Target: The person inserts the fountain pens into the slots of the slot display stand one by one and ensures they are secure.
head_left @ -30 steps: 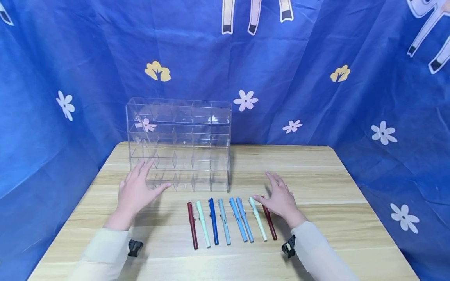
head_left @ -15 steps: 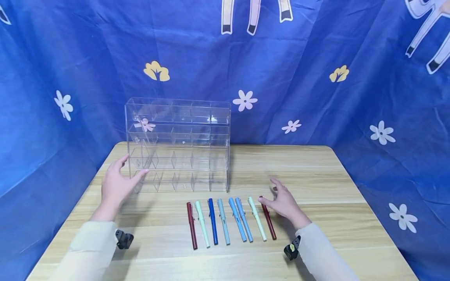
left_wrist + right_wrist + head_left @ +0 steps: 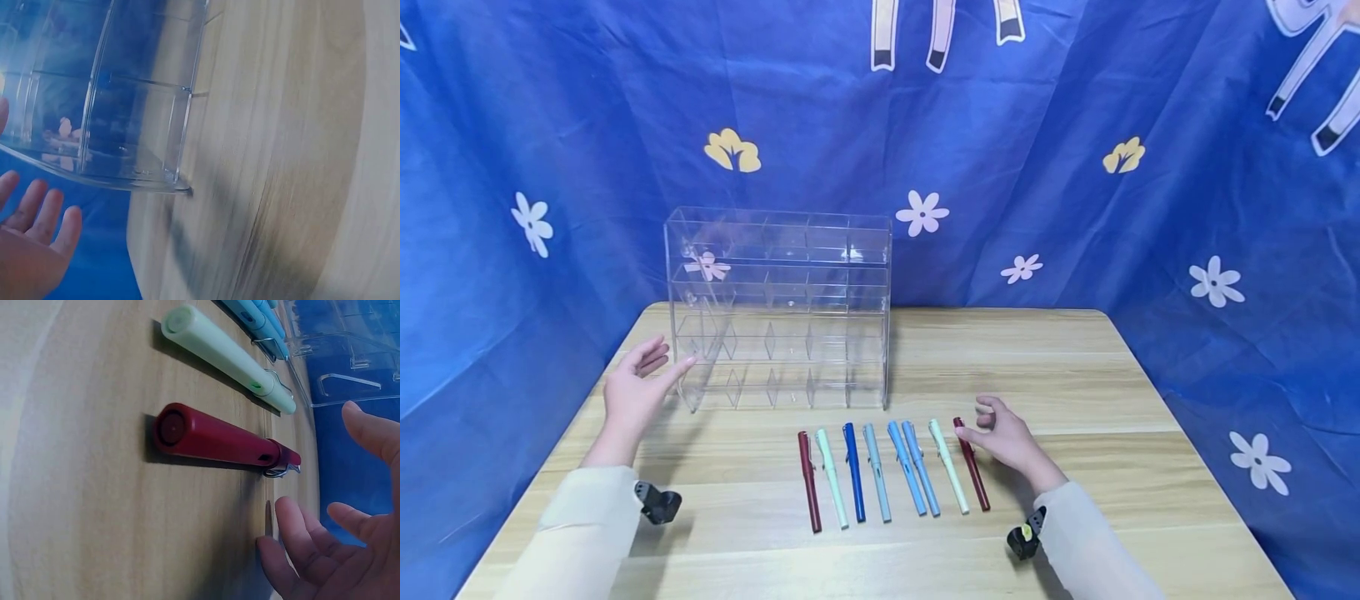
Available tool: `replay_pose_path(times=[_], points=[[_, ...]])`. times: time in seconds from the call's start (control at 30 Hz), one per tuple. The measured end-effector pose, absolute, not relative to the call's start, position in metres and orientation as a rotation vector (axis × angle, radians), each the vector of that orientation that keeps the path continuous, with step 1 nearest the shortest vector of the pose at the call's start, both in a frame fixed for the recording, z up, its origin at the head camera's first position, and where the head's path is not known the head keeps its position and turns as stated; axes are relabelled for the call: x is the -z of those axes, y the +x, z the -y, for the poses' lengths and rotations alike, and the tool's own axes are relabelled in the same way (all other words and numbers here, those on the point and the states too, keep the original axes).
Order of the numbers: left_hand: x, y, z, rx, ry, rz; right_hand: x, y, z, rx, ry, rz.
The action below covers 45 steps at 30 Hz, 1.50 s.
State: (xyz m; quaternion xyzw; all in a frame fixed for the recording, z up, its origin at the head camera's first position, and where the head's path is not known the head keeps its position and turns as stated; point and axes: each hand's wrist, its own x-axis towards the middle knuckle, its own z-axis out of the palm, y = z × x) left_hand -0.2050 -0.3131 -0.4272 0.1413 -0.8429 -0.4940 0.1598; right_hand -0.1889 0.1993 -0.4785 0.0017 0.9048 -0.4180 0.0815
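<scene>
My left hand (image 3: 634,398) is beside the left side of a clear plastic rack (image 3: 790,221), fingers spread and holding nothing. In the left wrist view, a gap shows between those fingertips (image 3: 70,219) and the rack's edge. My right hand (image 3: 1013,440), loosely bent and holding nothing, hovers by the clip end of a dark red pen (image 3: 219,436). To its left lie a pale green pen (image 3: 950,467), two light blue pens (image 3: 906,468), a grey-blue pen (image 3: 877,473), a dark blue pen (image 3: 854,473), a mint pen (image 3: 832,479) and another dark red pen (image 3: 810,483).
The pens lie side by side on a wood-grain table (image 3: 1067,375), in front of the rack. Several divided compartments make up the rack's tiers. A blue patterned cloth (image 3: 820,108) hangs behind the table and along both sides.
My left hand has moved left, from in front of the rack to beside its left side. My right hand has shifted slightly right and nearer me, its fingers more bent. The pens stay put.
</scene>
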Motion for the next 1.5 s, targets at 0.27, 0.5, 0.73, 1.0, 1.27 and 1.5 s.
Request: replay_pose_path(times=[0.27,0.5,0.73,1.0,1.27,1.5], points=[[0.434,-0.206,0.324,1.693,0.266,2.294,0.484,-0.186,-0.199,1.334,0.063,-2.627],[0.441,-0.208,0.327,1.860,0.207,2.199,0.489,-0.183,-0.196,1.526,0.126,-2.458],[0.447,-0.209,0.326,1.888,0.153,2.124,0.493,-0.183,-0.194,1.555,0.161,-2.438],[0.444,-0.208,0.322,1.933,0.116,2.051,0.495,-0.184,-0.192,1.499,0.155,-2.471],[0.451,-0.211,0.324,1.956,0.079,1.994,0.489,-0.185,-0.191,1.444,0.133,-2.478],[0.451,-0.211,0.323,1.906,0.151,2.034,0.486,-0.188,-0.196,1.415,0.061,-2.434]])
